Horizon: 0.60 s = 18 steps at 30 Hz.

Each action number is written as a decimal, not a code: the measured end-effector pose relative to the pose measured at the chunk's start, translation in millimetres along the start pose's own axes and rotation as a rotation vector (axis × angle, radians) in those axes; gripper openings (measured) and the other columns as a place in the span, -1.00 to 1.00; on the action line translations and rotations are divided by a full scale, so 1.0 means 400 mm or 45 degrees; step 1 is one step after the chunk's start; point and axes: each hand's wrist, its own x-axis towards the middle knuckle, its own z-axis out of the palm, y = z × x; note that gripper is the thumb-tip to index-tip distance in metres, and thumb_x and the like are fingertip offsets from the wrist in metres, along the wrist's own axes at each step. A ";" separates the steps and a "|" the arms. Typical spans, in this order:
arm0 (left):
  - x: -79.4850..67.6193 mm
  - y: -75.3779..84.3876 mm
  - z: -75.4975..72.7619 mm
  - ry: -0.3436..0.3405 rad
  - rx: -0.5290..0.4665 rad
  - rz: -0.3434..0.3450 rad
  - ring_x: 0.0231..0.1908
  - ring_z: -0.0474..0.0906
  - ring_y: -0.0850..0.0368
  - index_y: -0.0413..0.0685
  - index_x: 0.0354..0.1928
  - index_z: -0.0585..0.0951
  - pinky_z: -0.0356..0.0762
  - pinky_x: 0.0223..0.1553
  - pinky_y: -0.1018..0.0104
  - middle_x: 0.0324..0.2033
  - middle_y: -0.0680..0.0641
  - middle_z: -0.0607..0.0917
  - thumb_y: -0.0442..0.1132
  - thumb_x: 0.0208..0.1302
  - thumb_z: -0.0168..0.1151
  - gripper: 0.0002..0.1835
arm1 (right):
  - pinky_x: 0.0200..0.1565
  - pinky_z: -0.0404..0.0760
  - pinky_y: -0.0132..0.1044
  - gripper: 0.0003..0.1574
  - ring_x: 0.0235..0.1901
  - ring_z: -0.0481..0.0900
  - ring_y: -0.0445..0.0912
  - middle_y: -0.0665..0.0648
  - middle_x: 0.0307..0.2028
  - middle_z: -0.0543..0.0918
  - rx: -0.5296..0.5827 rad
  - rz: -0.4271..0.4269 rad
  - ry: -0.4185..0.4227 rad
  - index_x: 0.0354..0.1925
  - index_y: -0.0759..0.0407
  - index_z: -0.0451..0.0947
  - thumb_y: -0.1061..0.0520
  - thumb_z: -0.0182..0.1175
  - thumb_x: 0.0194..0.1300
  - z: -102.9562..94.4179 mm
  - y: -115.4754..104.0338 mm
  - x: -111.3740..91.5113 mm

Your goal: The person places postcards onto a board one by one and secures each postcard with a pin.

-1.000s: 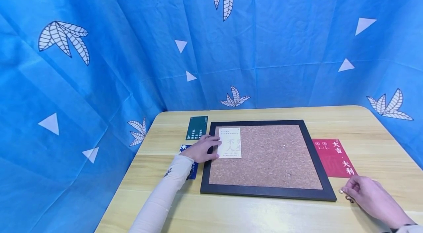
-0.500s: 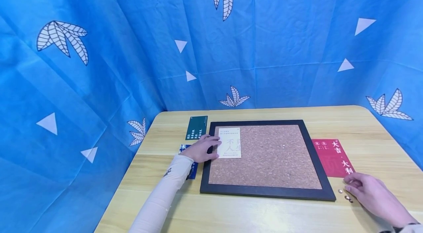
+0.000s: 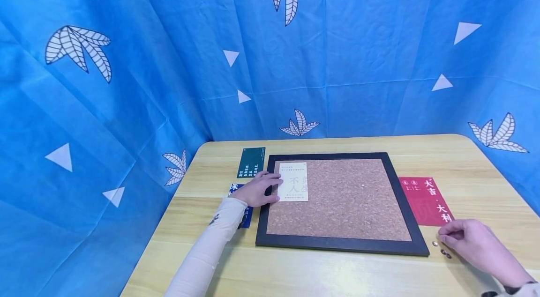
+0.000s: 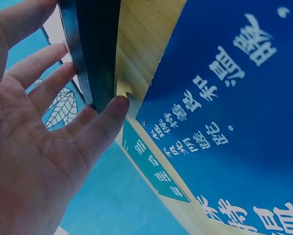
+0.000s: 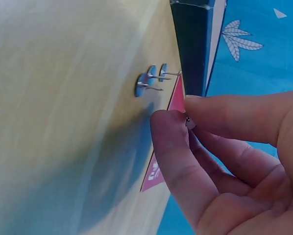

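A cork board (image 3: 350, 203) in a black frame lies on the wooden table, with a cream printed card (image 3: 298, 176) on its upper left. My left hand (image 3: 256, 190) reaches over the frame's left side, its fairly straight fingers resting on the card's left edge. In the left wrist view, the fingers (image 4: 43, 63) spread along the black frame edge. Beside the board's lower right corner, my right hand (image 3: 476, 246) pinches a thumbtack (image 5: 187, 121) between thumb and forefinger; most of the tack is hidden. Close by, three more thumbtacks (image 5: 142, 85) lie point up on the table.
A red card (image 3: 423, 201) lies right of the board, partly against its frame. To the left are a green card (image 3: 249, 162) and a blue card (image 3: 248, 218), the blue one partly under my left forearm. A blue patterned curtain (image 3: 363, 53) hangs behind the table.
My right hand has shifted slightly up and right from the thumbtacks, which now show more fully beside it. The left hand and the cream card have stayed in place.
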 end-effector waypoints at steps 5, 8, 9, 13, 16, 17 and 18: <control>-0.001 0.003 -0.002 0.002 -0.007 0.004 0.62 0.02 -0.19 0.15 0.49 0.45 0.22 0.55 -0.18 0.57 0.05 0.32 0.08 0.44 0.28 -0.37 | -0.37 0.50 -0.40 -0.91 -0.42 0.52 -0.33 0.12 -0.38 0.81 0.012 0.041 -0.029 -0.30 0.24 0.78 0.25 0.44 0.17 -0.011 -0.011 0.011; 0.000 0.005 -0.002 -0.003 0.008 -0.007 0.62 0.03 -0.16 0.17 0.49 0.44 0.22 0.55 -0.18 0.57 0.06 0.32 0.09 0.44 0.28 -0.36 | -0.34 0.52 -0.37 -0.91 -0.36 0.59 -0.23 0.18 -0.34 0.82 0.006 0.037 -0.037 -0.30 0.21 0.80 0.26 0.44 0.15 -0.016 -0.017 0.016; 0.001 0.004 -0.002 -0.001 0.010 -0.006 0.62 0.03 -0.17 0.17 0.49 0.44 0.23 0.54 -0.18 0.57 0.06 0.32 0.09 0.44 0.29 -0.36 | -0.34 0.52 -0.36 -0.91 -0.33 0.60 -0.18 0.20 -0.33 0.82 -0.003 0.032 -0.038 -0.30 0.19 0.80 0.27 0.44 0.15 -0.018 -0.020 0.018; 0.002 0.002 0.000 -0.007 0.019 -0.008 0.62 0.03 -0.15 0.17 0.50 0.43 0.24 0.54 -0.17 0.57 0.06 0.31 0.09 0.44 0.28 -0.36 | -0.30 0.56 -0.34 -0.86 -0.26 0.65 -0.05 0.22 -0.28 0.83 0.007 0.006 -0.055 -0.28 0.19 0.81 0.32 0.41 0.15 -0.024 -0.033 0.029; 0.002 0.001 0.000 -0.009 0.018 -0.009 0.62 0.02 -0.15 0.17 0.50 0.43 0.25 0.54 -0.16 0.58 0.06 0.31 0.10 0.43 0.29 -0.35 | -0.32 0.56 -0.39 -0.85 -0.30 0.63 -0.12 0.15 -0.29 0.82 0.037 -0.003 -0.078 -0.23 0.22 0.79 0.31 0.41 0.16 -0.029 -0.045 0.038; 0.001 0.001 -0.001 -0.005 0.013 -0.006 0.62 0.03 -0.16 0.16 0.49 0.44 0.25 0.54 -0.16 0.57 0.06 0.31 0.09 0.43 0.29 -0.36 | -0.34 0.55 -0.39 -0.84 -0.31 0.61 -0.13 0.14 -0.29 0.81 0.043 -0.006 -0.082 -0.23 0.23 0.78 0.30 0.42 0.16 -0.032 -0.051 0.042; 0.001 0.001 -0.001 -0.005 0.012 -0.005 0.62 0.03 -0.16 0.16 0.49 0.44 0.25 0.54 -0.17 0.57 0.05 0.31 0.09 0.44 0.29 -0.36 | -0.36 0.54 -0.41 -0.84 -0.33 0.60 -0.16 0.12 -0.29 0.81 0.052 -0.011 -0.082 -0.22 0.22 0.78 0.29 0.42 0.16 -0.033 -0.055 0.044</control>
